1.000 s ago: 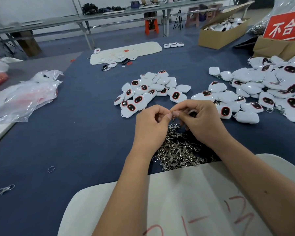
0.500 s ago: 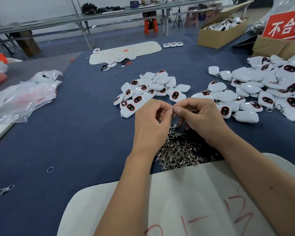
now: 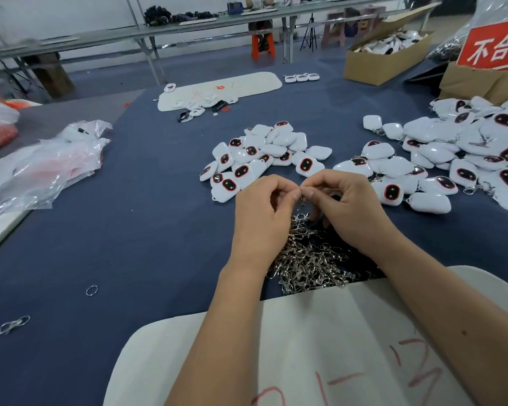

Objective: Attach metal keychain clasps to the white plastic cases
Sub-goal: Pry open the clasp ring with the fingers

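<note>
The left hand [image 3: 263, 218] and right hand [image 3: 355, 213] are held together just above the heap of metal clasps [image 3: 308, 256], fingertips meeting and pinching one small clasp [image 3: 301, 197] between them. A white case appears half hidden under the right hand; not confirmed. Step judged: clasp being opened or threaded. Unclasped cases [image 3: 261, 159] lie just beyond the heap, finished ones [image 3: 440, 159] beyond and right. Next: ring to be fed through the case loop, requiring fine fingertip alignment.
</note>
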The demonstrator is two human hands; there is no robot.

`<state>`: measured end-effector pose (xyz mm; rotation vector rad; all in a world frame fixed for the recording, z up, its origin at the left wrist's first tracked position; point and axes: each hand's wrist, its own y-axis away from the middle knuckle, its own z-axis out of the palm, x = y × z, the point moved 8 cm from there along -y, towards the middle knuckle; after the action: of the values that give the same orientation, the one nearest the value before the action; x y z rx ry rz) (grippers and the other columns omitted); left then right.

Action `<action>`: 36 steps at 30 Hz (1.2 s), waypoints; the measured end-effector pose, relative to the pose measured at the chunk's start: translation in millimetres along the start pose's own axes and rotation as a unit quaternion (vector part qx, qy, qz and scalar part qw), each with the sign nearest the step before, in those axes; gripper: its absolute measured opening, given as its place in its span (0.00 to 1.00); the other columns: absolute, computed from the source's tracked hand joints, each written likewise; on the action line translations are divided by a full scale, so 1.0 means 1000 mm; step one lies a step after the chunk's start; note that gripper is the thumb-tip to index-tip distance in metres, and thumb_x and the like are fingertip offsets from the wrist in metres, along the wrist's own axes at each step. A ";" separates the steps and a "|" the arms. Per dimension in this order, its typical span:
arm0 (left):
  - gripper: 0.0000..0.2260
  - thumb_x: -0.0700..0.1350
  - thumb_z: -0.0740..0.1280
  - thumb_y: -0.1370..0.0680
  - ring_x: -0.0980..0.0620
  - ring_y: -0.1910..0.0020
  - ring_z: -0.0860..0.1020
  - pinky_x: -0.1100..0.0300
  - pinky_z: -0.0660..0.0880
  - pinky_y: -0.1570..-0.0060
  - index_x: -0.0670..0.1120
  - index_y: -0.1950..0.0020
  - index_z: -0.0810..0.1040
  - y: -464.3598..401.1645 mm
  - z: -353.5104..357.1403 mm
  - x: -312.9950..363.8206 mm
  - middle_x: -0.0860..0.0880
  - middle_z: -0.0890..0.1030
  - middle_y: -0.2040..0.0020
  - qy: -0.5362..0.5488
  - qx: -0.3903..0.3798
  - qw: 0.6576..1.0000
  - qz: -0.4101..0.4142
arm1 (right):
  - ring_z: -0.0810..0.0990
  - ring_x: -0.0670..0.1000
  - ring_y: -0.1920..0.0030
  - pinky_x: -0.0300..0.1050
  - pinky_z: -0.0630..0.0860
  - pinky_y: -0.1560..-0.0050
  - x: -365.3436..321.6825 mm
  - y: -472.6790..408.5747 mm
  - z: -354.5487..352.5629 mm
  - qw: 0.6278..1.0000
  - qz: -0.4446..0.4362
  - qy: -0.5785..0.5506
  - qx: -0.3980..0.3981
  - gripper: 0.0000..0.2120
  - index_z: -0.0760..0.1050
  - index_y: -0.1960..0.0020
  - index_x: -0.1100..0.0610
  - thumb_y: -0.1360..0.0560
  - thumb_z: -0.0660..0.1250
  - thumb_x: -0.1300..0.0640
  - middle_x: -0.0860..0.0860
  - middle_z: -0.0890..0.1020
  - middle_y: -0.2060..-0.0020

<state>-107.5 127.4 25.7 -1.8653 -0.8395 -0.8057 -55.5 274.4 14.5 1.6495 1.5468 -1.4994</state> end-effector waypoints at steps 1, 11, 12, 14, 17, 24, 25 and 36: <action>0.04 0.45 0.73 0.23 0.59 0.61 0.79 0.71 0.72 0.60 0.51 0.58 0.83 0.001 0.001 -0.001 0.57 0.82 0.62 0.008 -0.002 1.000 -0.009 | 0.80 0.48 0.71 0.38 0.75 0.71 0.001 0.000 0.000 1.000 0.002 0.002 0.002 0.07 0.83 0.53 0.54 0.19 0.70 0.63 0.51 0.81 0.70; 0.06 0.40 0.73 0.25 0.58 0.65 0.78 0.70 0.73 0.63 0.49 0.60 0.81 0.002 0.001 -0.001 0.54 0.81 0.64 -0.005 -0.002 1.000 -0.022 | 0.83 0.55 0.69 0.40 0.76 0.70 -0.004 0.002 0.003 1.000 -0.017 0.016 -0.005 0.05 0.81 0.52 0.56 0.18 0.68 0.63 0.50 0.83 0.69; 0.06 0.40 0.74 0.25 0.59 0.65 0.78 0.70 0.73 0.63 0.49 0.60 0.81 0.002 0.000 -0.001 0.54 0.81 0.64 0.003 0.002 1.000 -0.027 | 0.82 0.54 0.69 0.38 0.75 0.69 -0.005 0.002 0.002 1.000 -0.021 0.019 -0.001 0.05 0.81 0.52 0.56 0.19 0.69 0.64 0.50 0.82 0.69; 0.06 0.39 0.75 0.25 0.61 0.65 0.77 0.71 0.73 0.63 0.49 0.59 0.82 0.002 0.000 -0.002 0.54 0.82 0.64 0.017 0.004 0.999 -0.034 | 0.81 0.52 0.70 0.35 0.75 0.70 -0.007 0.002 0.002 1.000 -0.026 0.014 0.006 0.06 0.82 0.51 0.57 0.19 0.69 0.65 0.48 0.82 0.70; 0.05 0.38 0.74 0.24 0.62 0.64 0.77 0.72 0.73 0.61 0.47 0.58 0.84 0.002 0.001 -0.001 0.54 0.82 0.63 0.020 -0.010 0.999 -0.037 | 0.80 0.52 0.72 0.34 0.75 0.71 -0.008 0.002 0.000 0.999 -0.030 0.009 0.018 0.07 0.83 0.51 0.58 0.19 0.69 0.67 0.45 0.81 0.71; 0.05 0.39 0.73 0.23 0.58 0.61 0.79 0.71 0.73 0.59 0.47 0.57 0.84 0.001 0.002 0.000 0.54 0.84 0.61 0.027 -0.023 0.999 -0.033 | 0.80 0.49 0.72 0.33 0.74 0.69 -0.008 0.001 -0.001 0.999 -0.041 0.016 0.013 0.07 0.83 0.52 0.57 0.19 0.69 0.65 0.41 0.82 0.70; 0.05 0.39 0.73 0.22 0.58 0.60 0.80 0.71 0.73 0.59 0.47 0.56 0.84 0.001 0.003 0.000 0.54 0.84 0.60 0.029 -0.027 0.999 -0.036 | 0.80 0.48 0.72 0.34 0.74 0.70 -0.008 0.001 -0.001 0.999 -0.040 0.012 0.011 0.07 0.83 0.52 0.57 0.19 0.69 0.65 0.41 0.83 0.69; 0.05 0.38 0.71 0.21 0.53 0.59 0.82 0.65 0.78 0.57 0.48 0.54 0.84 0.000 0.007 -0.003 0.52 0.85 0.60 0.054 -0.044 0.996 -0.052 | 0.80 0.46 0.71 0.39 0.76 0.74 0.000 0.000 -0.003 0.999 -0.010 -0.034 0.003 0.07 0.84 0.53 0.55 0.19 0.69 0.63 0.47 0.84 0.68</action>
<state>-107.9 133.3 20.4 -1.8492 -0.8503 -1.0141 -54.1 276.7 15.8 1.5743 1.5276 -1.5549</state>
